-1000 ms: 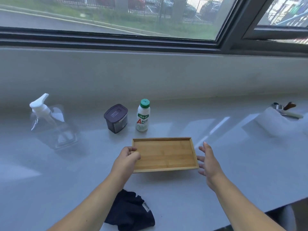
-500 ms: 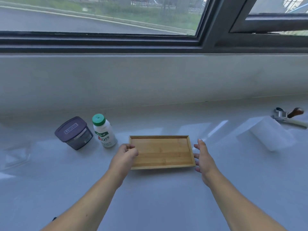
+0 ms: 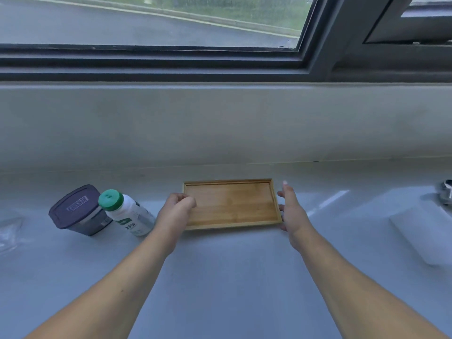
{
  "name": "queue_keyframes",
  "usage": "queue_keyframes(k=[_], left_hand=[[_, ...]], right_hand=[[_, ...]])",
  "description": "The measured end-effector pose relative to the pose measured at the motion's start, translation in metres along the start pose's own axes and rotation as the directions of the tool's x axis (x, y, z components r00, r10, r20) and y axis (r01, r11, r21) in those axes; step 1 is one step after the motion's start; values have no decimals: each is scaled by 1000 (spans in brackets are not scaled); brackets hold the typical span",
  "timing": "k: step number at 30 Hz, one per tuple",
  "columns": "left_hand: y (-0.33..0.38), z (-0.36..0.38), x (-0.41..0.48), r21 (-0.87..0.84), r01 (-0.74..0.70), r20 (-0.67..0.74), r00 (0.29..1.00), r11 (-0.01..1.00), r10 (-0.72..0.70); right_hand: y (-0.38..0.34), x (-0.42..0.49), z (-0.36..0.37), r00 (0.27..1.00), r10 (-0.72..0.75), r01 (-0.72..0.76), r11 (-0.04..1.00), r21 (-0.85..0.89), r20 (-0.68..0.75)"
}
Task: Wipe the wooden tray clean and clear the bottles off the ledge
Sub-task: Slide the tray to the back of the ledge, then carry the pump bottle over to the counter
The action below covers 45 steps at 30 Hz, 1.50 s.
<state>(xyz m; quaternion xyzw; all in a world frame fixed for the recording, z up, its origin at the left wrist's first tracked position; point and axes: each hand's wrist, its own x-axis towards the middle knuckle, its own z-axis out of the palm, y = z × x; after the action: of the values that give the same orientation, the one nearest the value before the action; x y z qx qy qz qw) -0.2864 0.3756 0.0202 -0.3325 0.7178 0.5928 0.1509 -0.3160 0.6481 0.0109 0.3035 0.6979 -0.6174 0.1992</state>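
An empty wooden tray [image 3: 231,204] lies flat on the pale ledge [image 3: 220,277] below the window. My left hand [image 3: 177,210] grips the tray's left rim, fingers curled over the edge. Along the tray's right rim my right hand [image 3: 292,207] rests flat with fingers straight, touching it. A white bottle with a green cap [image 3: 127,212] stands just left of my left hand. A clear pump bottle [image 3: 9,231] shows only partly at the far left edge.
A dark lidded container [image 3: 78,211] stands beside the white bottle. A white paper roll [image 3: 423,231] lies at the right, with a metal tool [image 3: 446,195] behind it. The wall and window frame rise close behind the tray.
The tray has been pushed away from me toward the wall, both hands moving with it. The view shifted right and forward; the dark cloth and most of the pump bottle left the frame.
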Motion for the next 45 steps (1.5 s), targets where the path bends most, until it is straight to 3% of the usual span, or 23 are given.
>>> queue_keyframes(k=[16,23,25,28,32,38,45], left_hand=[[26,32,79,68,-71,-67,995,995,76],[23,43,81,243,-84,-103,988,966,111],[20,40,69,375,-111,-128,977,920,170],[6,32,39,528,-210,-55,958,823,280],[-23,9,-12,579,-360,25,905,732,425],[-72,-58,-75,579,-357,11,902,733,431],[-129,-212,-114,571,-303,-80,904,763,419]], right_hand=[[-37,80,5,997,-56,54,998,-41,-44],[-27,68,5,979,-193,181,970,-161,-62],[-15,52,2,957,-273,226,912,-343,-95],[9,15,-2,890,-453,326,717,-616,-56],[35,-33,7,841,-536,388,492,-779,79],[63,-102,58,812,-551,434,344,-833,195],[89,-193,180,763,-562,518,239,-822,318]])
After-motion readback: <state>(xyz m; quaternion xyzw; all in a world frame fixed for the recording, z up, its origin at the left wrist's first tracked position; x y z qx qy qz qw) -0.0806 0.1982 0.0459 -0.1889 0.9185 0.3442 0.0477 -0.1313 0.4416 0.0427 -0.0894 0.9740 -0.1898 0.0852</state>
